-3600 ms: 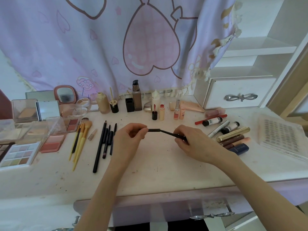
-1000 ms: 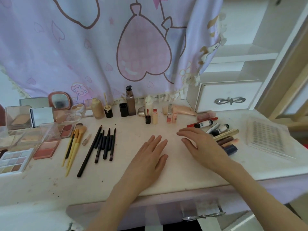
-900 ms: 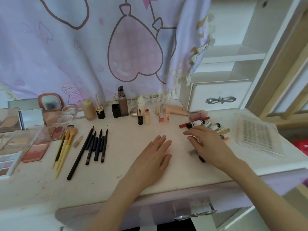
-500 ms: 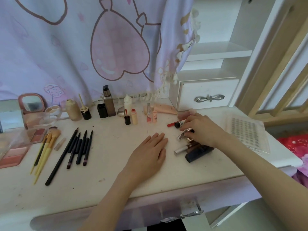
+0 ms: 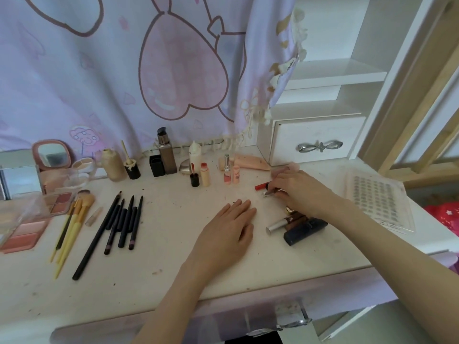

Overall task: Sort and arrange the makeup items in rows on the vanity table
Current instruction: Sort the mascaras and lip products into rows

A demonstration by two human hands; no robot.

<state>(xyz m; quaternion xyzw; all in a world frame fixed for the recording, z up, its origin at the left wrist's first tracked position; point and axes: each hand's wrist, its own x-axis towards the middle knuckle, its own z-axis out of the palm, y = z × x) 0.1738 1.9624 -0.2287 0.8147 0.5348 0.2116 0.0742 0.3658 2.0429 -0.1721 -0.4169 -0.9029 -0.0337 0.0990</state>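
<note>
My left hand [image 5: 229,229] lies flat and palm down on the vanity table [image 5: 173,269], holding nothing. My right hand [image 5: 301,192] is curled over a small pile of tubes at the right; its fingers close on a silver-tipped tube [image 5: 269,193] beside a red pencil [image 5: 260,186]. Just below the wrist lie a silver-capped tube [image 5: 275,225], a brown tube [image 5: 296,218] and a dark blue tube [image 5: 305,232]. A row of black pencils [image 5: 124,222] and yellow brushes [image 5: 70,224] lies at the left.
Small bottles [image 5: 206,175] and a tall pump bottle [image 5: 165,152] stand along the back by the curtain. Palettes [image 5: 23,234] and a pink mirror [image 5: 52,155] fill the left side. A white drawer unit [image 5: 315,140] and a lash sheet [image 5: 377,199] are at the right.
The black pencil held between both hands 3.6 s ago now lies in the left row. My left hand went flat; my right hand dragged tubes toward the front and now grips one farther back.
</note>
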